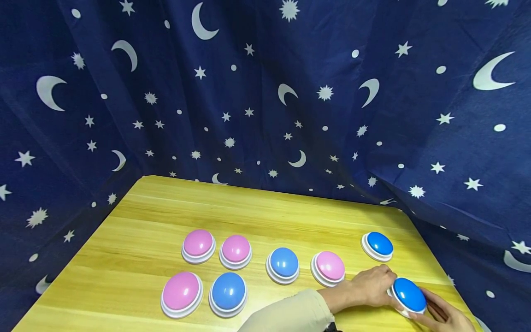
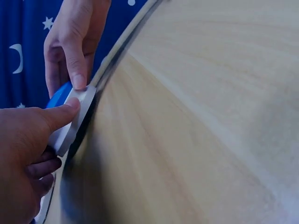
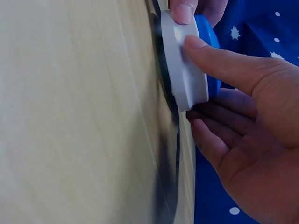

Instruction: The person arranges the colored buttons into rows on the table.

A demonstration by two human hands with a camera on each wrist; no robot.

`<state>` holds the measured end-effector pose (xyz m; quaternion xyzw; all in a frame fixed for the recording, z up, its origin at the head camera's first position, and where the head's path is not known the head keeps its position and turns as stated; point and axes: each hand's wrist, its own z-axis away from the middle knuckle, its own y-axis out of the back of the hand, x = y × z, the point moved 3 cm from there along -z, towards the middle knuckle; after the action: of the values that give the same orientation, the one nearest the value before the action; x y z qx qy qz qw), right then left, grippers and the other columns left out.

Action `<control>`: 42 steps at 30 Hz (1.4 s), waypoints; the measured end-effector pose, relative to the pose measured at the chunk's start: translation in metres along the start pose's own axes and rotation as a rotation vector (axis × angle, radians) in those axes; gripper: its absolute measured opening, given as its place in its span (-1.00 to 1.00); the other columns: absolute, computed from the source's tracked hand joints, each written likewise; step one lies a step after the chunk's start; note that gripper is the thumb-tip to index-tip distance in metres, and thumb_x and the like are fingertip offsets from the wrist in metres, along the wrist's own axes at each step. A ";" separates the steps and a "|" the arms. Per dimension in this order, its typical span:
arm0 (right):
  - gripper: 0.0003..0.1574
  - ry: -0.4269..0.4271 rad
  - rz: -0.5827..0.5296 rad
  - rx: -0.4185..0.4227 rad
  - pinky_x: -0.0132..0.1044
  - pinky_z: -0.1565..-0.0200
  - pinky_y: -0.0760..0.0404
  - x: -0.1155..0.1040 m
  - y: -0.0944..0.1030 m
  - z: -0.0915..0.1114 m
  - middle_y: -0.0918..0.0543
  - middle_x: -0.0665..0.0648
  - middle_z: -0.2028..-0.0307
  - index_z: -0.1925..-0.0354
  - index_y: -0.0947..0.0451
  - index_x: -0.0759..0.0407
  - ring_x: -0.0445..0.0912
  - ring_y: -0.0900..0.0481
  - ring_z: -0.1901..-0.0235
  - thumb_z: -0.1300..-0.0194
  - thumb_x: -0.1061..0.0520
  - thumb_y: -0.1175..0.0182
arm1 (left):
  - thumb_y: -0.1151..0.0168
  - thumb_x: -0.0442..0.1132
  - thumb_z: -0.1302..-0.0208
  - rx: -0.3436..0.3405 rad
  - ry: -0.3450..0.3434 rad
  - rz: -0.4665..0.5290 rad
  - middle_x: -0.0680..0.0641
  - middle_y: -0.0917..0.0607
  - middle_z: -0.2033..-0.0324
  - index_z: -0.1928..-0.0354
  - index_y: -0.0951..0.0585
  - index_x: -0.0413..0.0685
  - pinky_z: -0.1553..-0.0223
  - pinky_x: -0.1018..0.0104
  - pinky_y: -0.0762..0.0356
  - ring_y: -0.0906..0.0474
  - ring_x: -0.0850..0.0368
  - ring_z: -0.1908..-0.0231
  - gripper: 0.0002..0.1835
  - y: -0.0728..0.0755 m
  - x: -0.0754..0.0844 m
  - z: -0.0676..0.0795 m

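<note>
At the right front of the wooden table, a blue push button (image 1: 410,295) with a white base is held between both hands. My left hand (image 1: 371,286) grips its left side, the thumb on the white rim (image 2: 86,100). From the right, my right hand (image 1: 445,316) holds the opposite side, its thumb lying on the white base (image 3: 180,60) and its fingers around the far side. The button's dark underside faces the table in both wrist views, close over the wood. Just behind the left hand stands another blue button (image 1: 379,243).
To the left are a pink button (image 1: 330,265) and a blue button (image 1: 284,263). Further left stand pink buttons (image 1: 198,243) and another blue one (image 1: 228,291). A dark blue curtain (image 1: 257,92) with moons and stars surrounds the table (image 1: 249,203).
</note>
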<state>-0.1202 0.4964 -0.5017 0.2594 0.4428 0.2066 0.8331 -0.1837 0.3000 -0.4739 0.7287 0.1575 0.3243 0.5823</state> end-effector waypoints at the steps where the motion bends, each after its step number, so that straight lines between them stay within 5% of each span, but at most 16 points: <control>1: 0.49 0.014 0.001 -0.002 -0.02 -0.16 -0.44 -0.002 0.000 0.002 0.12 0.62 -0.40 -0.48 0.21 0.51 0.46 0.04 -0.35 -0.07 -0.20 -0.49 | -0.40 0.35 -0.03 0.003 0.002 -0.005 0.34 -0.48 0.07 -0.11 -0.56 0.35 0.29 0.66 -0.34 -0.32 0.55 0.16 -0.39 0.002 0.000 0.000; 6: 0.43 0.047 -0.032 -0.006 -0.34 0.08 -0.63 -0.010 0.003 0.010 0.12 0.55 -0.43 -0.49 0.21 0.48 0.37 0.02 -0.36 -0.14 -0.19 -0.45 | -0.41 0.39 0.02 0.018 -0.006 -0.042 0.36 -0.49 0.15 -0.02 -0.58 0.36 0.31 0.65 -0.34 -0.32 0.55 0.22 -0.41 0.016 0.001 0.004; 10: 0.39 0.077 -0.018 0.008 -0.37 0.07 -0.63 -0.020 0.002 0.016 0.07 0.54 -0.43 -0.49 0.17 0.47 0.36 -0.07 -0.36 -0.15 -0.21 -0.43 | -0.44 0.39 0.07 0.026 -0.020 -0.035 0.36 -0.48 0.24 0.10 -0.60 0.33 0.37 0.64 -0.33 -0.31 0.54 0.32 -0.46 0.031 -0.002 0.010; 11: 0.38 0.088 -0.017 0.019 -0.37 0.07 -0.63 -0.023 0.001 0.018 0.04 0.54 -0.44 -0.49 0.14 0.46 0.31 -0.22 -0.34 -0.15 -0.21 -0.44 | -0.45 0.39 0.08 0.028 -0.025 -0.031 0.35 -0.48 0.26 0.12 -0.59 0.33 0.39 0.63 -0.32 -0.30 0.54 0.34 -0.46 0.035 -0.003 0.012; 14: 0.33 0.138 -0.014 0.055 -0.45 0.10 -0.61 -0.035 -0.003 0.028 -0.06 0.53 -0.43 -0.49 0.07 0.45 -0.09 -0.55 -0.14 -0.15 -0.21 -0.44 | -0.45 0.40 0.10 0.039 -0.031 -0.030 0.33 -0.47 0.25 0.12 -0.58 0.30 0.41 0.62 -0.32 -0.29 0.53 0.35 -0.43 0.046 -0.008 0.021; 17: 0.29 0.200 -0.002 0.116 -0.56 0.17 -0.57 -0.050 -0.011 0.042 -0.18 0.50 -0.39 -0.47 -0.04 0.43 -0.56 -0.42 0.12 -0.11 -0.21 -0.46 | -0.42 0.45 0.11 0.050 -0.030 -0.062 0.32 -0.48 0.21 0.05 -0.58 0.26 0.39 0.61 -0.34 -0.30 0.51 0.33 -0.35 0.058 -0.014 0.033; 22: 0.23 0.305 0.030 0.137 -0.60 0.15 -0.53 -0.078 -0.027 0.063 -0.24 0.49 -0.36 -0.45 -0.12 0.42 -0.65 -0.31 0.10 -0.10 -0.17 -0.48 | -0.35 0.51 0.10 0.082 -0.039 -0.133 0.28 -0.49 0.19 -0.07 -0.56 0.17 0.33 0.61 -0.37 -0.33 0.47 0.30 -0.22 0.080 -0.025 0.058; 28: 0.20 0.356 0.067 0.135 -0.54 0.09 -0.55 -0.105 -0.049 0.079 -0.36 0.43 -0.32 -0.41 -0.23 0.35 -0.50 -0.42 0.00 -0.03 -0.21 -0.51 | -0.35 0.50 0.09 0.125 -0.081 -0.207 0.25 -0.44 0.36 0.15 -0.59 0.16 0.43 0.59 -0.31 -0.28 0.44 0.40 -0.33 0.100 -0.039 0.089; 42: -0.11 0.651 -0.059 0.075 -0.47 0.04 -0.57 -0.149 -0.107 0.105 -0.56 0.27 -0.16 -0.23 -0.50 0.25 -0.50 -0.46 -0.02 0.08 0.10 -0.59 | -0.37 0.50 0.12 0.134 -0.074 -0.266 0.20 -0.45 0.45 0.20 -0.60 0.07 0.48 0.53 -0.32 -0.32 0.40 0.45 -0.30 0.120 -0.070 0.158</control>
<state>-0.0970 0.3012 -0.4235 0.1971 0.7004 0.2379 0.6434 -0.1493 0.1071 -0.3975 0.7502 0.2523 0.2057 0.5756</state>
